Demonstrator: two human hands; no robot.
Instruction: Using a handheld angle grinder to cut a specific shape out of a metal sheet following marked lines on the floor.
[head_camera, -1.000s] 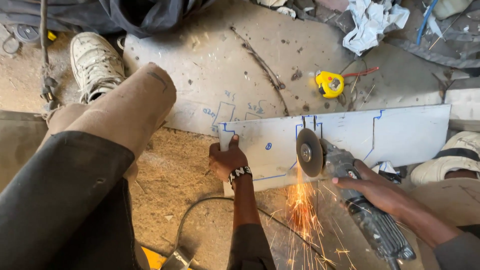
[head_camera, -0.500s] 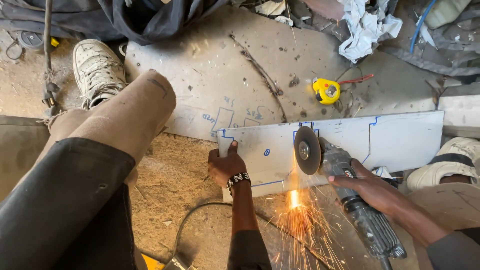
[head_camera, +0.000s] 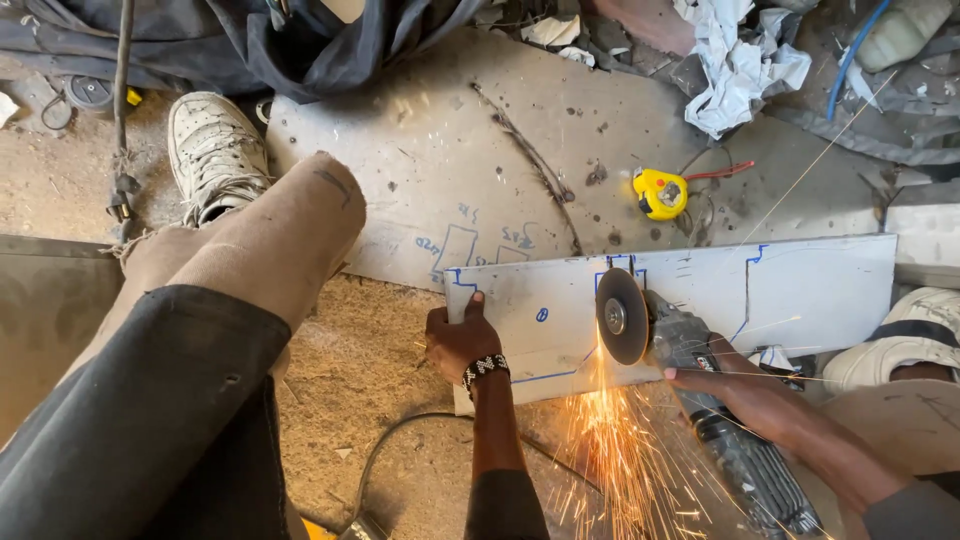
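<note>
Left hand (head_camera: 458, 340) presses metal sheet (head_camera: 800, 290) at left edge; right hand (head_camera: 745, 395) grips angle grinder (head_camera: 690, 360) (sparks flying), disc on sheet's near edge.

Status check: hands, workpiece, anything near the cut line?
Left hand pressing metal sheet flat. Right hand gripping angle grinder, disc on sheet, sparks flying. Tape measure lies apart.

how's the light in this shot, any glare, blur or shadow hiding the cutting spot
Head view: even daylight, soft shadows, no glare on the metal sheet. The sparks are bright streaks that veil the ground below the grinder disc, which looks smooth from spin. The left hand and right hand are sharp; the edges bow slightly.
</note>
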